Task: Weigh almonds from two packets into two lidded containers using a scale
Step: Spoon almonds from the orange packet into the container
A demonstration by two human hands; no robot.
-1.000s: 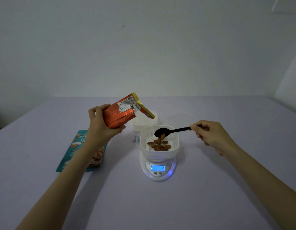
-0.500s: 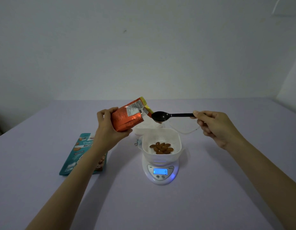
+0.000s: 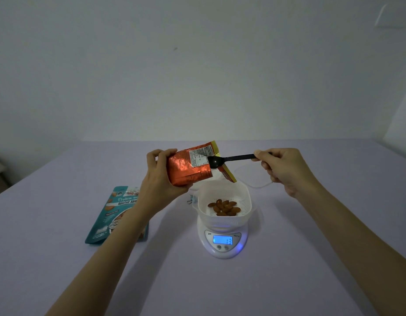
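The orange packet (image 3: 188, 169) is gripped in the curled fingers of the left hand (image 3: 161, 179) and tilted above the white basket (image 3: 222, 221) on the scale (image 3: 222, 252), where almonds (image 3: 224, 207) already lie. The black spoon (image 3: 231, 158) is pinched by the right hand (image 3: 281, 169), with its bowl at the packet mouth. Almonds should be drawn out a few at a time while the display is watched. The packet's contents are hidden, and the container (image 3: 216, 179) behind it is mostly covered.

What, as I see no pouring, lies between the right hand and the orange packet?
The black spoon: the right hand holds its handle, its bowl at the orange packet's open mouth. Head view.
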